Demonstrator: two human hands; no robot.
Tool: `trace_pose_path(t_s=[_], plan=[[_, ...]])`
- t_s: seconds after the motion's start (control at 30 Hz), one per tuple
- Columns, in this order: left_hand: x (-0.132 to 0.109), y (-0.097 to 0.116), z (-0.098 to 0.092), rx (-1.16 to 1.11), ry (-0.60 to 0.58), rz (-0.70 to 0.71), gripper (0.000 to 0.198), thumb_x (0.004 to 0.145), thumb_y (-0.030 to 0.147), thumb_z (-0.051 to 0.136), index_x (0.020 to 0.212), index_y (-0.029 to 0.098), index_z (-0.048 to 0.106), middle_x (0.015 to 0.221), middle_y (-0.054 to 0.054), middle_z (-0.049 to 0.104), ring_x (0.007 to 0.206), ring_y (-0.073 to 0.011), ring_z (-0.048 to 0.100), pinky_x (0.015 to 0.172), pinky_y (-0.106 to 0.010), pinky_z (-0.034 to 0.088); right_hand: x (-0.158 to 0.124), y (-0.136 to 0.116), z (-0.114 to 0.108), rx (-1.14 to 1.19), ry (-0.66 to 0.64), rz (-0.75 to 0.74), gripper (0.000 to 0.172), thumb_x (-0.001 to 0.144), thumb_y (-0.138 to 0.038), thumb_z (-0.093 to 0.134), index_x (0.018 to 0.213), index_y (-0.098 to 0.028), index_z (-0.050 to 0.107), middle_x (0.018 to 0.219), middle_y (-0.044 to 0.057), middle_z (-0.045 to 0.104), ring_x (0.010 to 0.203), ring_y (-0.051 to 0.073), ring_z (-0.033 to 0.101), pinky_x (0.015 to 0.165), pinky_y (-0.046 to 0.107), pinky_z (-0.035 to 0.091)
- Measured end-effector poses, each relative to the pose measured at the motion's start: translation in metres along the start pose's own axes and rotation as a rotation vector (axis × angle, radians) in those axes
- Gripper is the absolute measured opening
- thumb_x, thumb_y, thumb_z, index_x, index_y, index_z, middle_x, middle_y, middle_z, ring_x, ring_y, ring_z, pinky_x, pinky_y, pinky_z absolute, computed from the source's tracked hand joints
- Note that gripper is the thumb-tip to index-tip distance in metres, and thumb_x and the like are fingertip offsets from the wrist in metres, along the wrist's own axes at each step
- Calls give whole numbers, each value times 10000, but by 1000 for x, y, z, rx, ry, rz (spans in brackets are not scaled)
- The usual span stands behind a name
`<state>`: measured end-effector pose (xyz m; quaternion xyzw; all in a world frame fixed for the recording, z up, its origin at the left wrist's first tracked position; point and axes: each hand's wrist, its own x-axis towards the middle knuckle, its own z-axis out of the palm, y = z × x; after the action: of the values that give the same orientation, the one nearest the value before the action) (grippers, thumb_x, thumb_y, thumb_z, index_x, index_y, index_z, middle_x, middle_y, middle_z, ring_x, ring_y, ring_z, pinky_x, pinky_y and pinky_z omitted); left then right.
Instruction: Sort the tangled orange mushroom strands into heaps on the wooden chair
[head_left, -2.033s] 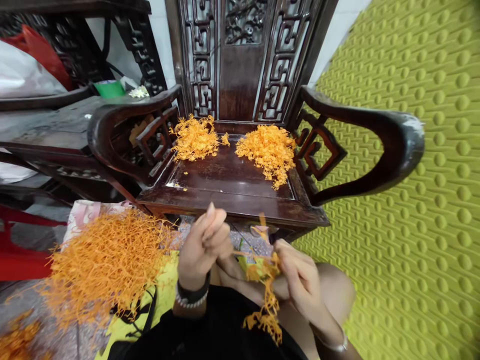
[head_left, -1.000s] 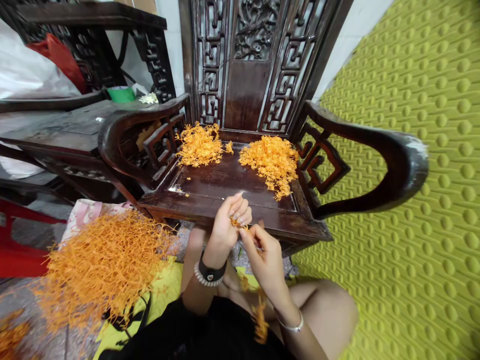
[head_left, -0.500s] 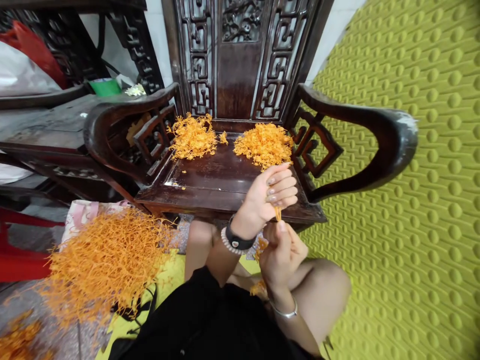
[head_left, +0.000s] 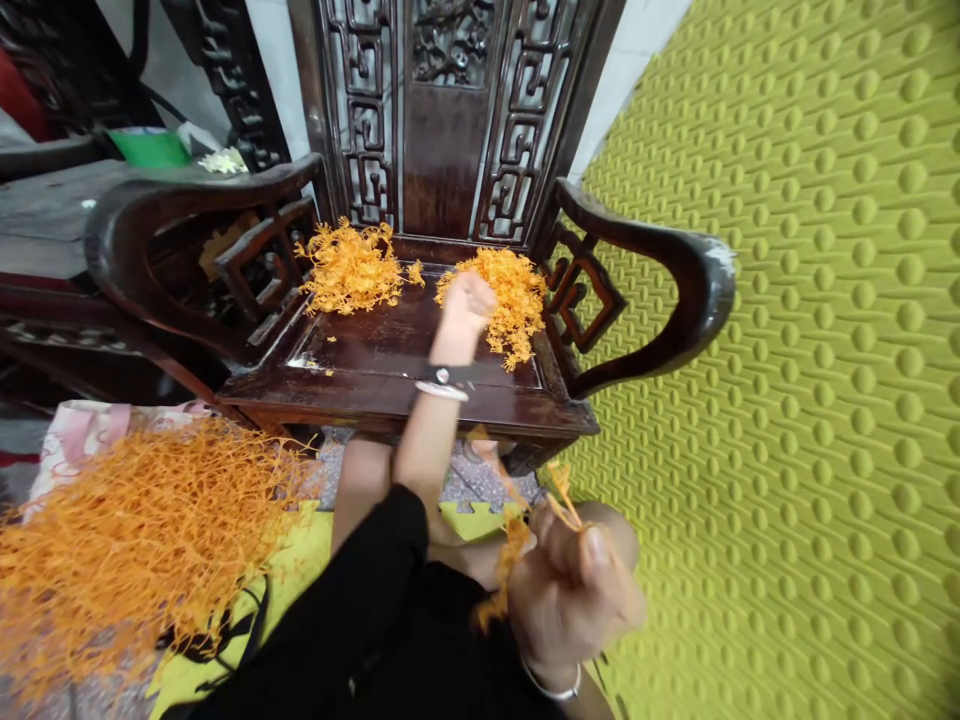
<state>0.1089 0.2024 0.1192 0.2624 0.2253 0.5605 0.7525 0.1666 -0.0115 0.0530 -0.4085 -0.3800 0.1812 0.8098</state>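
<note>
1. The left hand (head_left: 465, 305) was curled into a fist at the near edge of the right pile (head_left: 514, 300) of orange strands, above the seat of a dark carved wooden armchair (head_left: 337, 400). I could not tell whether it gripped anything.
2. The right hand (head_left: 570, 590), blurred at the lower right of the frame, was closed in a pinch on a bunch of orange strands (head_left: 514, 560), which hung below it.
3. A left pile (head_left: 349, 268) of orange strands lay on the seat's far left, well apart from the right pile, with loose bits scattered between them.
4. A big heap of orange strands (head_left: 142, 540) lay at the lower left of the frame, over a pink and white bag (head_left: 82, 430) and beside a yellow mat (head_left: 300, 560).
5. A green bumpy wall covering (head_left: 825, 400) filled the right of the frame, and a dark table (head_left: 45, 210) stood at the upper left, with a green container (head_left: 146, 148) at its back.
</note>
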Motion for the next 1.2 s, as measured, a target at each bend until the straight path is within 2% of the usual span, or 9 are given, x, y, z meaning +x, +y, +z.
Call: trace_pose_path(t_s=[0.1, 0.2, 0.33, 0.5, 0.6, 0.73, 0.87, 1.03, 1.2], plan=[[34, 15, -36, 516, 116, 193, 503, 989, 393, 349, 530, 211, 251, 447, 81, 162, 378, -73, 160, 434, -220, 218, 4, -2, -12, -70, -19, -40, 453, 916, -271, 509, 538, -176, 278, 540, -54, 195, 485, 73, 225, 475, 243, 227], [54, -5, -62, 1190, 153, 283, 498, 986, 437, 288, 560, 201, 392, 508, 34, 369, 481, -107, 397, 560, -239, 357, 15, 8, -12, -141, -46, -29, 420, 946, -318, 483, 575, -175, 345, 565, -45, 280, 526, 82, 287, 517, 247, 267], [59, -50, -78, 1431, 64, 237, 341, 933, 373, 447, 711, 183, 623, 745, -51, 635, 814, -218, 600, 823, -348, 426, 18, 20, -7, -176, -134, 28, 365, 961, -347, 469, 640, -172, 450, 620, -32, 386, 578, 88, 360, 567, 242, 305], [54, -67, -78, 1592, 0, 231, 364, 799, 480, 644, 1063, 232, 685, 1271, -117, 601, 1242, -367, 451, 1039, -535, 297, 26, 19, -8, -92, -208, 177, 324, 957, -398, 451, 760, -182, 591, 622, -29, 400, 575, 96, 367, 576, 233, 334], [35, -52, -66, 1571, -53, 350, 351, 888, 445, 542, 1130, 222, 665, 1404, -102, 506, 1345, -309, 359, 1105, -484, 251, 40, 17, -13, 75, -288, 295, 299, 943, -435, 449, 902, -206, 637, 639, -25, 457, 606, 102, 438, 618, 232, 398], [-36, -36, -53, 1180, -374, 569, 394, 993, 375, 312, 1084, 212, 658, 1213, -69, 649, 1183, -190, 549, 1063, -384, 372, 56, 22, -18, 129, -349, 340, 246, 925, -354, 510, 1105, -242, 635, 896, 14, 646, 836, 121, 601, 833, 276, 482], [-121, -58, -57, 1076, -38, 798, 325, 838, 441, 632, 1094, 243, 603, 1206, -78, 594, 1175, -235, 525, 1036, -421, 391, 58, 27, -13, 211, -412, 375, 271, 917, -362, 528, 1153, -267, 623, 1031, 33, 692, 1053, 172, 628, 1048, 415, 420], [-164, -112, -69, 813, 423, 689, 726, 668, 436, 791, 1242, 236, 395, 1223, -119, 479, 1113, -249, 525, 935, -400, 441, 50, 22, 4, 477, -257, 328, 233, 928, -385, 506, 1126, -366, 627, 988, -33, 700, 1062, 151, 640, 1087, 440, 405], [-164, -116, -78, 553, 42, 336, 473, 758, 412, 711, 1136, 212, 510, 1102, -86, 597, 990, -201, 604, 885, -332, 468, 46, 23, 11, 528, -206, 358, 241, 927, -392, 504, 1135, -427, 619, 1045, -60, 693, 1111, 144, 615, 1096, 442, 399]])
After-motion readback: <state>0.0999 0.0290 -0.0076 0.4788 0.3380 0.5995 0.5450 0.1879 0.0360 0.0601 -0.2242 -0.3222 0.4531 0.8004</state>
